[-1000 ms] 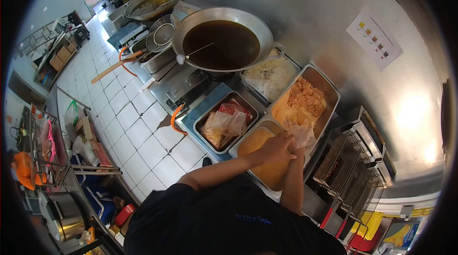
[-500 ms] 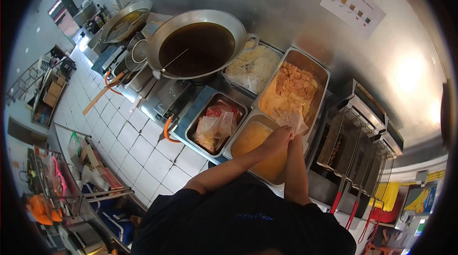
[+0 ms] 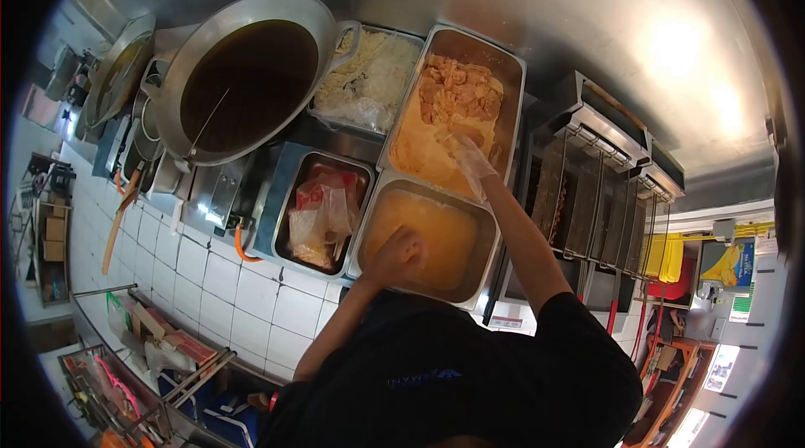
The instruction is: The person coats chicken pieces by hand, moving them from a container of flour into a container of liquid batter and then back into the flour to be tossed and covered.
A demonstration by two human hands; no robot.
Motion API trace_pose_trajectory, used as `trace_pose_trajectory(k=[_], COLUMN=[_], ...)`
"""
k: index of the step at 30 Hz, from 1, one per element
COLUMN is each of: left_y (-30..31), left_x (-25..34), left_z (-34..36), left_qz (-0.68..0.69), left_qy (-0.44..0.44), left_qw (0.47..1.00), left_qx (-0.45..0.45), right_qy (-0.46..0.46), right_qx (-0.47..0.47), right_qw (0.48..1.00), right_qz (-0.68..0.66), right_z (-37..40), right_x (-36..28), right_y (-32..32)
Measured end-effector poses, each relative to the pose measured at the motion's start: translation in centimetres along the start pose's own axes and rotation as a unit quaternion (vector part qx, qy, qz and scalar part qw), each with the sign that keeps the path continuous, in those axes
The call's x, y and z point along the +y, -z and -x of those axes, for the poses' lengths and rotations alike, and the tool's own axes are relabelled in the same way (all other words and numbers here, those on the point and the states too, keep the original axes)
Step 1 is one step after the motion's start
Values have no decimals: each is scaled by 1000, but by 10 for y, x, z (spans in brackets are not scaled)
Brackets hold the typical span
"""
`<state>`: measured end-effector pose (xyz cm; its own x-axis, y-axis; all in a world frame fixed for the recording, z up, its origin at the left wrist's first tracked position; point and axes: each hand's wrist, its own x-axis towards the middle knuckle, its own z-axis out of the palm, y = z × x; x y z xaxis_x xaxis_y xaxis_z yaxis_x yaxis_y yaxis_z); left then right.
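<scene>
The two hands, pressed together over the seam between the two trays half a second ago, have come apart. The gloved right hand has gone up into the breading tray, and the bare left hand has dropped back to the near rim of the batter tray. The view has also swung, so the wok of dark oil now sits in the upper left of the frame. The right grip is loose, its fingers spread flat over the pale coating and clamped on nothing that shows. The chicken pieces are heaped just above its fingertips in the upper end of that tray, apart from the glove. The breading tray's long axis runs up the frame, leaning slightly right at the top, and the forearm lies roughly along it, pointing towards the heap. The left grip is curled together into a fist at the lower left edge of the yellow batter, and whether it touches the liquid cannot be told. The batter tray lies directly below the breading tray on the counter. A tray of plastic bags is just to its left, and fryer baskets are to the right.
</scene>
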<state>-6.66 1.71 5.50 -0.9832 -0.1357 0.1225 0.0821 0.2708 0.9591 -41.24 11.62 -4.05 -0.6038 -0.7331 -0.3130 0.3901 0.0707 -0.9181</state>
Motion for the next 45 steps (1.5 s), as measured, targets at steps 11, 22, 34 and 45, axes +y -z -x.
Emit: trace_pose_trajectory(k=[11,22,34,45], left_y=[-5,2,4,4], left_x=[-34,-45,-45,-44], left_z=[68,71,75,71], left_qz=[-200,-162,-157,-151], left_qy=[-29,-45,-45,-59], left_qw=[978,986,986,987], left_qx=[60,-16,-14,-4], right_qy=[139,-189,-163,-116], right_qx=[-234,-189,-162,-131], right_qw=[860,913,864,675], right_qz=[432,309,448,716], right_z=[-91,-13,-46,-15], right_x=[25,-13,-30,-22], right_y=[-41,-41,37,7])
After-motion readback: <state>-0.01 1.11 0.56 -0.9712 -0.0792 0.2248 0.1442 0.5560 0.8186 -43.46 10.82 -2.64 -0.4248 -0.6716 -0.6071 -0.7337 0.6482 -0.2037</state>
